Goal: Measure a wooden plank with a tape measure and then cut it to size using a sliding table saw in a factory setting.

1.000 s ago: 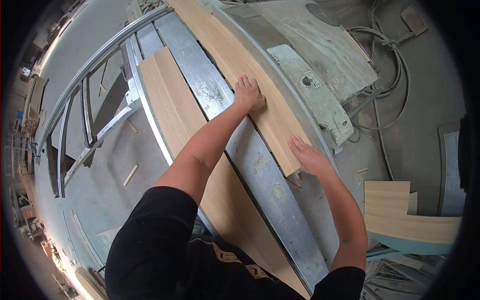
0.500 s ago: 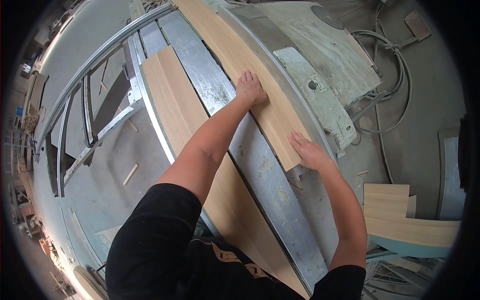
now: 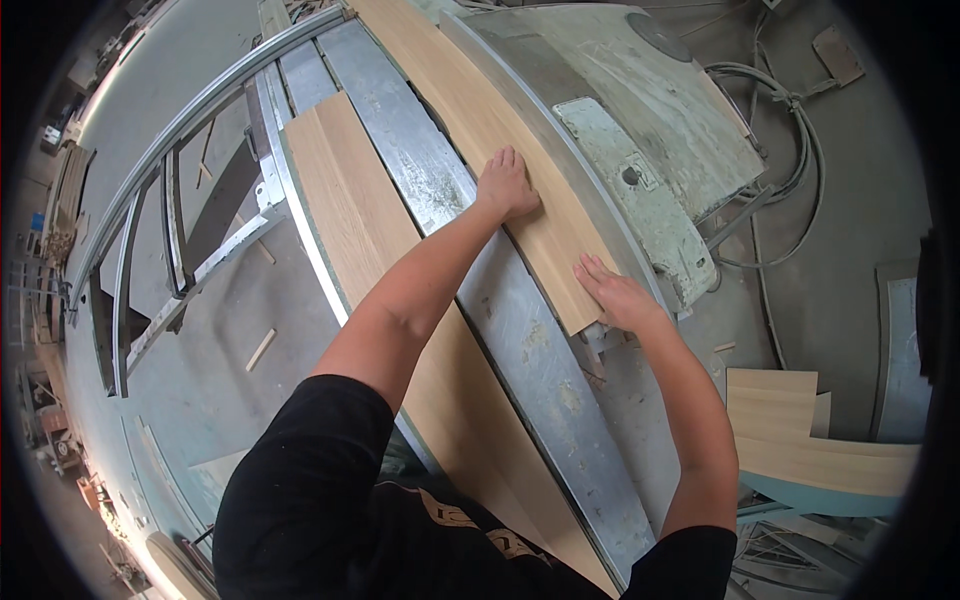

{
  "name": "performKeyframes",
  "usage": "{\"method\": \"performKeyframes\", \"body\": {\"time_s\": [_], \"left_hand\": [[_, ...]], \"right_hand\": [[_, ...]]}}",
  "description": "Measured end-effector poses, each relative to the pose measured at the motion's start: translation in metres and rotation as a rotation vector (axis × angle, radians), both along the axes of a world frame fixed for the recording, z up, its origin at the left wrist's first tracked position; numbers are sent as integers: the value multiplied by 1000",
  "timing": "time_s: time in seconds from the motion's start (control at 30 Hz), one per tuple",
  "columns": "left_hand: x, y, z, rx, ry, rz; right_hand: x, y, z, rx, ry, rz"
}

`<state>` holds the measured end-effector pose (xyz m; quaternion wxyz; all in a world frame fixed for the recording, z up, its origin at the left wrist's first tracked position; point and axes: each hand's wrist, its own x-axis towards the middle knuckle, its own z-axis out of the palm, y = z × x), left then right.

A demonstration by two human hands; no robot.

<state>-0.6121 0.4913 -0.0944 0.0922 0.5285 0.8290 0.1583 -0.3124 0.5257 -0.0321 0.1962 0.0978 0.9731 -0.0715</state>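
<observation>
A long light wooden board [image 3: 480, 130] lies along the far side of a metal machine table [image 3: 520, 340], running up and away. My left hand [image 3: 506, 186] lies flat on the board's near part, fingers spread. My right hand [image 3: 612, 292] presses flat on the board's near end corner, beside the green machine body [image 3: 640, 130]. A second, wider wooden board [image 3: 350, 210] rests on the table's near side, passing under my left forearm.
A curved metal rail frame [image 3: 180, 200] borders the table on the left. Cables [image 3: 790, 150] trail over the floor at the right. Stacked wooden board pieces [image 3: 800, 440] sit at the lower right. A small wood offcut [image 3: 260, 350] lies on the floor.
The board has slid forward along the table, away from me, with both hands moving up with it. My hands stay flat on it.
</observation>
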Motion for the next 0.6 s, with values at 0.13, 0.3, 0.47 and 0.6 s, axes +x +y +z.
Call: {"method": "performKeyframes", "body": {"time_s": [0.13, 0.3, 0.47, 0.6], "left_hand": [[17, -26, 4, 84, -80, -48], [60, -86, 20, 370, -324, -121], [49, -177, 22, 457, -340, -153], [33, -225, 13, 401, -310, -86]], "right_hand": [[-15, 0, 1, -6, -2, 26], [-9, 9, -4, -13, 4, 12], [-17, 11, 0, -25, -38, 0], [-28, 14, -1, -31, -18, 20]]}}
